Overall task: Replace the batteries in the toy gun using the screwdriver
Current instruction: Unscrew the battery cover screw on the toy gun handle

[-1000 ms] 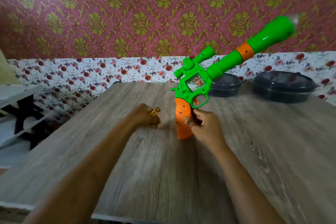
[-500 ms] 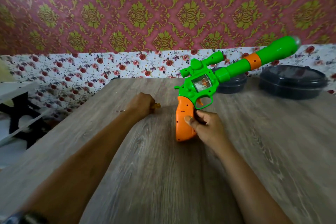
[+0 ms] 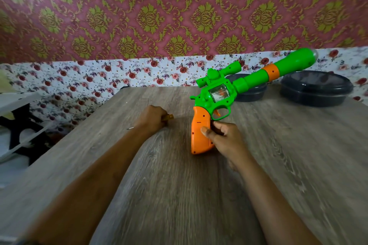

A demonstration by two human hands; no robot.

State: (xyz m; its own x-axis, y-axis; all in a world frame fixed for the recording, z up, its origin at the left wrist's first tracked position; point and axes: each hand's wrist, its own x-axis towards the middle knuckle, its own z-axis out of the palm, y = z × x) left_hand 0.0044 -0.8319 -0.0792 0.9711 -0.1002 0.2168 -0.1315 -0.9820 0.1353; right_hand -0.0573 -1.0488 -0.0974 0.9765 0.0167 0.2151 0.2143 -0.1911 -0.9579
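While the right hand (image 3: 225, 141) clamps the gun (image 3: 216, 105) by its orange handle, butt down on the desk (image 3: 179, 195) and barrel angled up to the right, the left hand (image 3: 153, 116) sits fisted on the desk just left of it. Left grip is closed tight round the screwdriver (image 3: 168, 117): amber handle end pokes out right of the fist, thin metal tip out left. Two dark lidded bowls (image 3: 316, 90) sit at the desk's far right, behind the barrel.
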